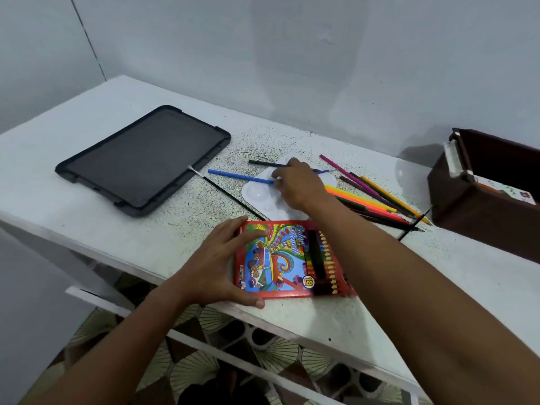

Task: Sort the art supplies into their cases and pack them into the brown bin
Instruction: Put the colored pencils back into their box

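Here the red colour pencil box [287,260] lies flat near the front edge of the white table [87,182], and the left hand [217,266] grips its left side, thumb and fingers curled round the edge. Beyond it the right hand [295,185] pinches a blue paintbrush [239,176] over the white palette [260,194]. Loose colour pencils [377,197] lie fanned just right of the palette. The brown bin [485,197] stands at the far right, a black tablet [143,159] at the left.
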Motion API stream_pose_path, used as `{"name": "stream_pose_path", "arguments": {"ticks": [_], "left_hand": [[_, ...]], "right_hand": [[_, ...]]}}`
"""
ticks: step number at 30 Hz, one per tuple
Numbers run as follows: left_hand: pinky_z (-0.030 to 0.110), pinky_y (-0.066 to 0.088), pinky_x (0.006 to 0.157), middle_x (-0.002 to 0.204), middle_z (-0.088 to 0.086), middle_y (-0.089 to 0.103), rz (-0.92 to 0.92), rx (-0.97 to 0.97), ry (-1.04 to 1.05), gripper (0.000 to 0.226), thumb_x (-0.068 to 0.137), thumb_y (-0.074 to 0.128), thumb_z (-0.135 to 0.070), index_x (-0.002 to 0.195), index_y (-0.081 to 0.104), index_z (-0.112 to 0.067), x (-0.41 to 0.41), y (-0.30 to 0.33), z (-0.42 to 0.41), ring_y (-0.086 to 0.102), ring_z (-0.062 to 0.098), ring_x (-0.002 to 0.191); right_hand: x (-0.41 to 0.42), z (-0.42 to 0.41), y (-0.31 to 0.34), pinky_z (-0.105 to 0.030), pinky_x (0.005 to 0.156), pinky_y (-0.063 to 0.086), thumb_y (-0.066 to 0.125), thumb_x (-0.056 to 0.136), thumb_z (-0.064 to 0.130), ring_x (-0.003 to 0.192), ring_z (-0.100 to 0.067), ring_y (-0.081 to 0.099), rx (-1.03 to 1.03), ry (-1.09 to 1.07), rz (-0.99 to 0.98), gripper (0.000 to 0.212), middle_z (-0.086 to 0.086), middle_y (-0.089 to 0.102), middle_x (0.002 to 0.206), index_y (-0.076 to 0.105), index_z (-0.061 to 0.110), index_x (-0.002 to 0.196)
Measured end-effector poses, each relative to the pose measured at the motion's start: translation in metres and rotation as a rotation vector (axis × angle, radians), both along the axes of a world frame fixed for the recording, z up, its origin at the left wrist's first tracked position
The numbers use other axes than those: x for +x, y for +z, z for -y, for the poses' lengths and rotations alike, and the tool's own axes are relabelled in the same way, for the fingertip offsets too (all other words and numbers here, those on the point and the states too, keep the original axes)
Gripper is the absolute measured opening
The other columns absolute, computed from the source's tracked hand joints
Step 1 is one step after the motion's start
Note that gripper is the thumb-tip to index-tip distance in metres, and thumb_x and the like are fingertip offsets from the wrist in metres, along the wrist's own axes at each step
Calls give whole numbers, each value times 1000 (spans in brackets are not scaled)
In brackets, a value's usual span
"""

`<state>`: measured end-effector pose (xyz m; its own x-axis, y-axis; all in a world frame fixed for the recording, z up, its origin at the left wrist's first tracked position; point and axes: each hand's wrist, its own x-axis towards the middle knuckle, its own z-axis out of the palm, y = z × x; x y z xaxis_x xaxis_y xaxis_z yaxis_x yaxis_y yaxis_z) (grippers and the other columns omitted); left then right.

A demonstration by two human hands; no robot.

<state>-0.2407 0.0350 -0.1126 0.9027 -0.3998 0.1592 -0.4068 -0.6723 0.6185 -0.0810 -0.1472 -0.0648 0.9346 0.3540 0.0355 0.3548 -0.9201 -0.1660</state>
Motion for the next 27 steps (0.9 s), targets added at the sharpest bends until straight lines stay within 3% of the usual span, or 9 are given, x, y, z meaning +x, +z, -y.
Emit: {"name": "stream_pose_path", "arguments": {"ticks": [4,15,20,25,27], "left_hand": [[35,24,109,152,-3,20,25,10,8,103,46,67,-83,135,26,-50,0,-1,0,19,14,138],[34,24,108,152,-2,22,38,6,6,103,46,67,-83,136,30,-48,0,-2,0,18,10,137],[35,25,108,151,0,24,64,7,5,101,47,63,-86,135,32,-46,0,-2,1,21,13,136],[37,27,108,152,-3,22,46,11,7,102,47,66,-84,136,31,-47,-1,-2,1,19,14,137],[38,28,107,152,-3,22,51,12,7,102,46,66,-83,136,32,-47,-1,-2,1,20,14,137]], "right_hand": [[-4,-10,-4,-35,78,39,50,96,18,116,-31,43,-36,-28,71,25,-12,49,120,62,15,117],[-13,-2,-4,-35,77,36,46,96,11,115,-31,40,53,-50,153,24,-10,54,118,60,13,115],[-25,59,11,-37,84,33,51,96,18,106,-32,42,178,-122,270,18,-7,60,105,67,17,105],[-57,155,11,-42,80,45,62,88,10,89,-38,56,235,-258,268,13,-9,64,89,71,20,90],[-78,184,15,-43,80,42,64,87,5,85,-36,55,211,-303,284,14,-12,64,87,72,16,87]]}}
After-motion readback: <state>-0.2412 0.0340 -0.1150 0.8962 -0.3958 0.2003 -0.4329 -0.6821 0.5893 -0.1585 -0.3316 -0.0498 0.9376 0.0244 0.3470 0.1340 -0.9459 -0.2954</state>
